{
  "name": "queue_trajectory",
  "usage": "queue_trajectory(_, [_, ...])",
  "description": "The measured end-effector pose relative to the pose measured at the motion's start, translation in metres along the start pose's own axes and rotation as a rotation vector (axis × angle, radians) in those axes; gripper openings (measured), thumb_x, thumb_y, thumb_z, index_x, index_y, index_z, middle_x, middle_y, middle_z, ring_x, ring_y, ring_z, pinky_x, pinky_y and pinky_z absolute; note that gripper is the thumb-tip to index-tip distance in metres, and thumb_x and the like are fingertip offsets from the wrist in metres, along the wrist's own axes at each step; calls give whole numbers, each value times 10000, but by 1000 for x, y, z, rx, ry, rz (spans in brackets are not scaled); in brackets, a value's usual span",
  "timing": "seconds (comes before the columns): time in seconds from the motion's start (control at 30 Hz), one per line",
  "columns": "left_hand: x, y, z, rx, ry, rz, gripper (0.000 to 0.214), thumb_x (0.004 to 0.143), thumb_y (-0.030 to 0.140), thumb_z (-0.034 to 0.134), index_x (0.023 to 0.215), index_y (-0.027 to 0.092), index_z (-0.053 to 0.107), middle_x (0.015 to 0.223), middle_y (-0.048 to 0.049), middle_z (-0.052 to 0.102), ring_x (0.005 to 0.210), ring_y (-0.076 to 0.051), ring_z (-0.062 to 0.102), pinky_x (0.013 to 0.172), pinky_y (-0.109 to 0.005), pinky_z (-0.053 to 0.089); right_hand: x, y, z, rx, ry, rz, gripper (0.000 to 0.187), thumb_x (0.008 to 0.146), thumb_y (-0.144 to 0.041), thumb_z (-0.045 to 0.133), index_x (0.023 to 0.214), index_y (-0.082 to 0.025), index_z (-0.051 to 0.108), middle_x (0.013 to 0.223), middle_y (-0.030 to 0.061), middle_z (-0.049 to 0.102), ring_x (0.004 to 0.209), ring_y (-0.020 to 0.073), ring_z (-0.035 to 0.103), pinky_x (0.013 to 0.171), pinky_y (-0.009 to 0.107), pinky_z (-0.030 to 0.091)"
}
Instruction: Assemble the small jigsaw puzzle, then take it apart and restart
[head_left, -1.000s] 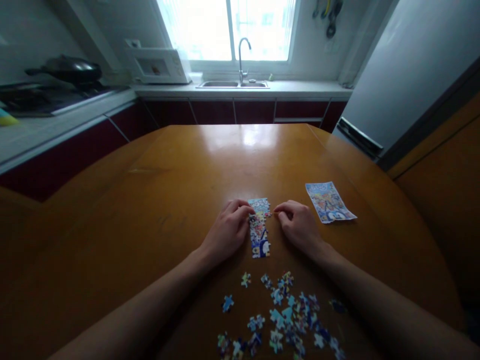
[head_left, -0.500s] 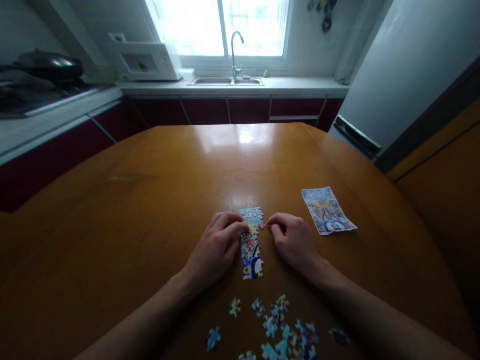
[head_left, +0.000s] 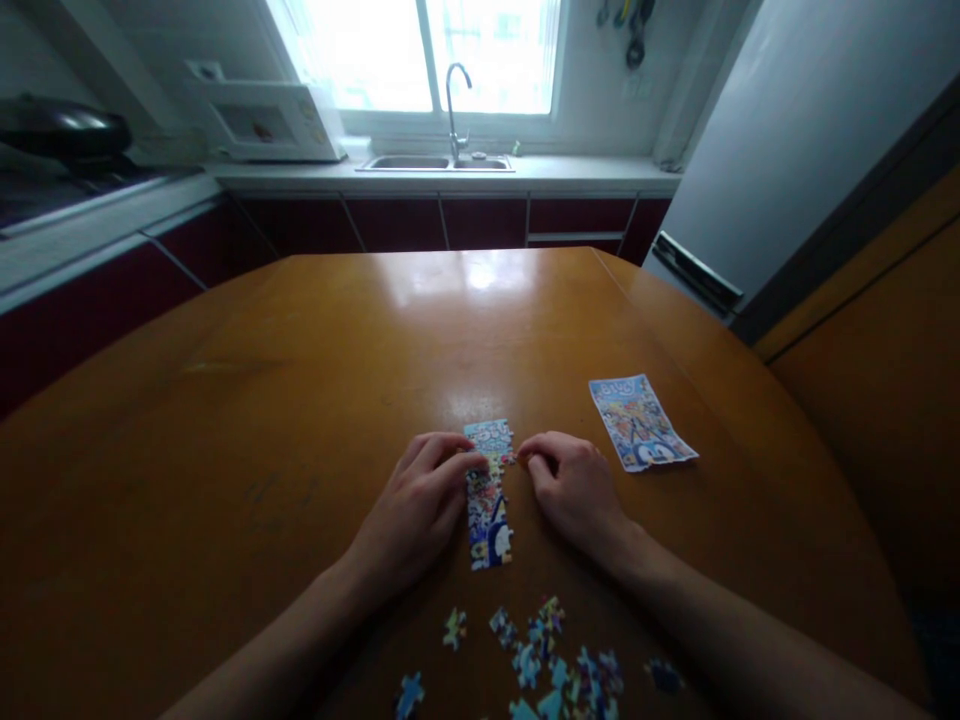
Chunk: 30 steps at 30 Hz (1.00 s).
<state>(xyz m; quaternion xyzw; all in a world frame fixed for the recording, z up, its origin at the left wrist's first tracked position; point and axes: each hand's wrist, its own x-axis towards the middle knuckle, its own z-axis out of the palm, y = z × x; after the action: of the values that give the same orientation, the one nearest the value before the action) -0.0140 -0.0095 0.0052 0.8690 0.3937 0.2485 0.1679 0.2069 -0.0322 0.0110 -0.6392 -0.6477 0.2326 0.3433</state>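
Note:
A partly joined jigsaw puzzle, a narrow upright strip with a pale blue top and a dark blue figure at the bottom, lies on the table. My left hand rests along its left side, loosely bent fingers lying on the upper half, not wrapped around anything. Close to the right edge, my right hand has thumb and forefinger pinched at a small reddish puzzle piece, mostly hidden by the fingertips. Loose puzzle pieces are heaped nearer to me. A green-yellow piece and a blue piece lie apart.
A creased picture sheet with similar artwork lies right of my right hand. The wooden table has a rounded edge. Beyond it stand a counter with a sink, a white microwave and a grey fridge.
The whole view has shifted, so everything sits slightly further left. Both hands keep nearly the same place at the puzzle, my right fingertips still at its right edge.

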Motion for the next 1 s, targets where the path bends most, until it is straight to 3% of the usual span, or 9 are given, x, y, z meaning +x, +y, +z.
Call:
queue_trajectory(0.2, [1,3,0,18,10,-12,298,947,89,501,1181,218,636,1233,-87,598,1192,-260,506,1016,-475,500,-1,-2,-1,12,2,29,226,863,-164,558,878,-235,772,914,45,785,867,235,711,815,375,505])
queue_trajectory(0.77, [0,4,0,157,-77,49,418,1020,241,513,1405,397,561,1351,-64,513,1260,-288,431,1052,-541,471,-2,-2,-1,-131,-66,-48,239,910,-157,581,914,-258,798,919,26,778,866,213,702,786,333,475])
queue_trajectory(1.0, [1,5,0,180,-81,44,408,1027,263,513,1406,406,562,1357,-56,514,1266,-290,432,1060,-541,463,-3,-2,-2,-164,-75,-70,245,914,-163,578,932,-270,798,903,21,771,853,201,695,776,315,469])
